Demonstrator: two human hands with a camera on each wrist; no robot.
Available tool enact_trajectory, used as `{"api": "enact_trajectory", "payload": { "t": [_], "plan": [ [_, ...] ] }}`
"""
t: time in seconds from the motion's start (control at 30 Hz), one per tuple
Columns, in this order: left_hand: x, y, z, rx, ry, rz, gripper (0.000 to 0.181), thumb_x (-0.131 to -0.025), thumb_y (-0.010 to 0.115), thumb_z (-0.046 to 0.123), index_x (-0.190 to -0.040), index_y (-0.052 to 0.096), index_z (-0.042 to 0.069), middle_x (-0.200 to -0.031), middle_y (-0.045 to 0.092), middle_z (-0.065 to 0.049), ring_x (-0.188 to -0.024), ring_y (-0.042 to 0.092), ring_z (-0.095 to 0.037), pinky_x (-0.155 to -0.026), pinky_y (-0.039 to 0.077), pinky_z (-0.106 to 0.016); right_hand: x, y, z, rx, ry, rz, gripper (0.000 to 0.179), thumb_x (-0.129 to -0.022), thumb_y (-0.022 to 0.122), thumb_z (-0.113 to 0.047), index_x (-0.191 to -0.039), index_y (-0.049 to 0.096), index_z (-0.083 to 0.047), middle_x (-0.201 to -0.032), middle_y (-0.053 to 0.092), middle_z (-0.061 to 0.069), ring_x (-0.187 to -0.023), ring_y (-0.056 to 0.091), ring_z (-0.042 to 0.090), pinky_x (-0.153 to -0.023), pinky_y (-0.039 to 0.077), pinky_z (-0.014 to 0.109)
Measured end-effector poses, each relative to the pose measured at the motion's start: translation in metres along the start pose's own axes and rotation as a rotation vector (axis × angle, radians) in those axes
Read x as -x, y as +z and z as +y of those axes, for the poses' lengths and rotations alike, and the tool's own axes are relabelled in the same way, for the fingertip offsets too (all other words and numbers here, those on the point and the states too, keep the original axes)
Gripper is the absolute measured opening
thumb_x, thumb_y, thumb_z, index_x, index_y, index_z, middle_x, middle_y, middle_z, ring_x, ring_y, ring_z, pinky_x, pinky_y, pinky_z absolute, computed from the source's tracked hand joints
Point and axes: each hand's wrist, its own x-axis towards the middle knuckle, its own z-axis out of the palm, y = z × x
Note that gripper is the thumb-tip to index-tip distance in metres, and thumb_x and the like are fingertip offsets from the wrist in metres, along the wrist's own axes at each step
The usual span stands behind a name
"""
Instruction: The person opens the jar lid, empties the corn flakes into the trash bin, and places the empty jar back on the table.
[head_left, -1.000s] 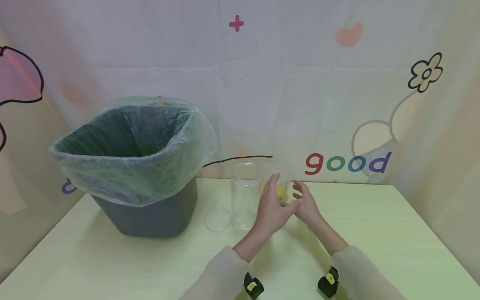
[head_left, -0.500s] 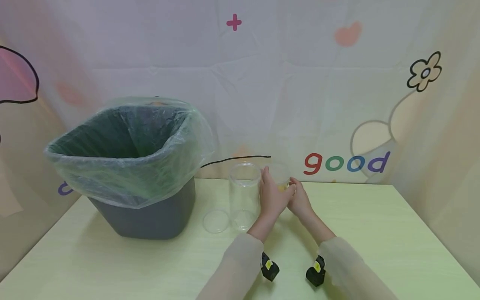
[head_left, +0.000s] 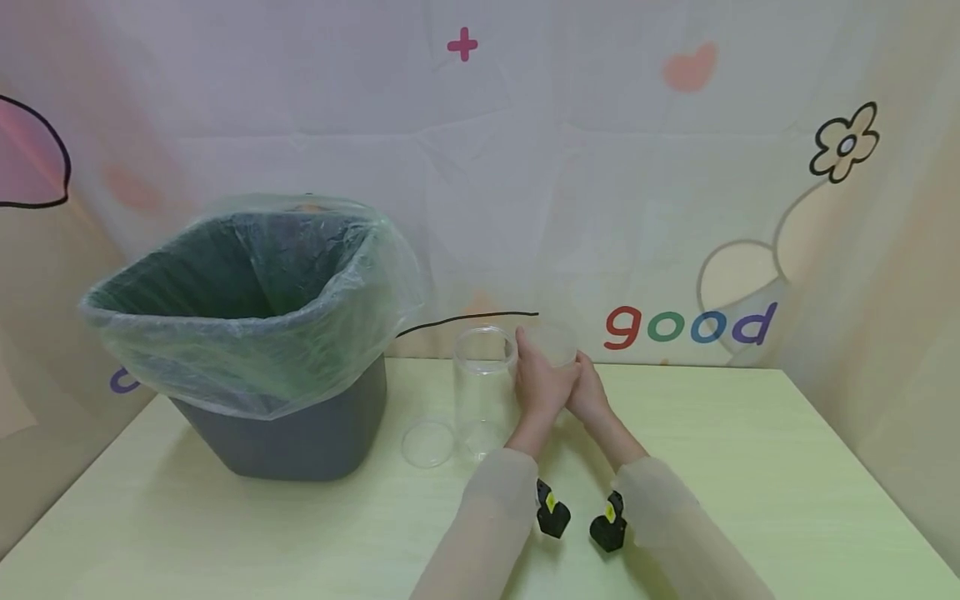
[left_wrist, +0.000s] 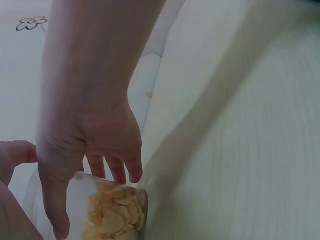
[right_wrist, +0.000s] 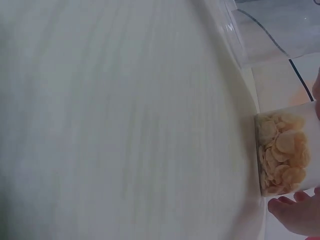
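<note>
A clear jar (head_left: 555, 343) stands upright between the two hands, with pale yellow flakes (right_wrist: 284, 155) in its lower part. On its left side and front, the left hand (head_left: 543, 379) grips it. The right hand (head_left: 591, 392) holds the right side; the left wrist view shows that hand's thumb and fingers round the jar. Both hands hide most of the jar in the head view. Whether its base touches the table cannot be told. Just left of the hands stands a taller clear jar (head_left: 483, 387) with nothing visible inside.
A round clear lid (head_left: 427, 443) lies on the table (head_left: 750, 500) beside the taller jar. Further left, a grey bin (head_left: 300, 442) with a translucent green liner bag (head_left: 337, 333) stands near the back. A printed cloth (head_left: 540, 167) hangs behind the table.
Both hands have closed in on the jar of flakes, from apart with spread fingers to gripping it. The wrists have come nearer each other. The bin, lid and taller jar stay in place.
</note>
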Motion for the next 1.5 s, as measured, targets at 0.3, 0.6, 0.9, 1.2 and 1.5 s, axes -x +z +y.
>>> {"api": "enact_trajectory", "payload": {
  "t": [0.3, 0.6, 0.9, 1.2, 1.5],
  "plan": [
    [-0.008, 0.003, -0.01, 0.083, -0.063, -0.029, 0.104, -0.062, 0.078, 0.01, -0.145, 0.015, 0.006, -0.14, 0.038, -0.015, -0.117, 0.044, -0.027, -0.096, 0.037, -0.041, -0.052, 0.007, 0.157, 0.126, 0.102, 0.003, 0.07, -0.072, 0.074, -0.037, -0.133, 0.039, -0.036, -0.124, 0.052, -0.004, -0.105, 0.048, 0.016, -0.083, 0.041, 0.039],
    [-0.007, 0.008, -0.008, 0.117, -0.011, 0.014, 0.097, -0.058, 0.083, 0.013, -0.139, 0.029, 0.011, -0.127, 0.05, -0.014, -0.11, 0.048, -0.028, -0.091, 0.04, -0.041, 0.018, -0.004, -0.071, 0.214, 0.167, 0.046, 0.048, -0.08, 0.056, -0.004, -0.126, 0.044, 0.002, -0.116, 0.055, 0.023, -0.093, 0.05, 0.03, -0.08, 0.043, 0.04],
    [0.002, 0.008, 0.011, 0.051, 0.091, 0.034, 0.089, -0.057, 0.083, 0.021, -0.133, 0.036, 0.014, -0.129, 0.045, -0.004, -0.113, 0.045, -0.023, -0.09, 0.039, -0.04, 0.035, -0.018, -0.125, 0.182, 0.236, 0.082, 0.055, -0.08, 0.052, 0.004, -0.132, 0.036, -0.001, -0.127, 0.047, 0.021, -0.106, 0.045, 0.03, -0.087, 0.04, 0.043],
    [0.012, 0.003, 0.023, 0.042, 0.12, 0.012, 0.089, -0.057, 0.083, 0.025, -0.132, 0.037, 0.015, -0.127, 0.047, -0.004, -0.109, 0.048, -0.025, -0.086, 0.043, -0.043, 0.043, -0.028, -0.133, 0.139, 0.25, 0.06, 0.064, -0.078, 0.054, 0.006, -0.136, 0.027, -0.001, -0.132, 0.041, 0.018, -0.112, 0.042, 0.029, -0.087, 0.044, 0.042],
    [0.024, -0.001, 0.029, 0.039, 0.137, -0.05, 0.092, -0.055, 0.084, 0.028, -0.133, 0.036, 0.019, -0.124, 0.049, -0.002, -0.106, 0.049, -0.023, -0.079, 0.045, -0.042, 0.055, -0.038, -0.136, 0.148, 0.175, 0.09, 0.074, -0.073, 0.062, 0.007, -0.137, 0.026, 0.002, -0.133, 0.039, 0.022, -0.115, 0.041, 0.034, -0.094, 0.039, 0.049]
  ]
}}
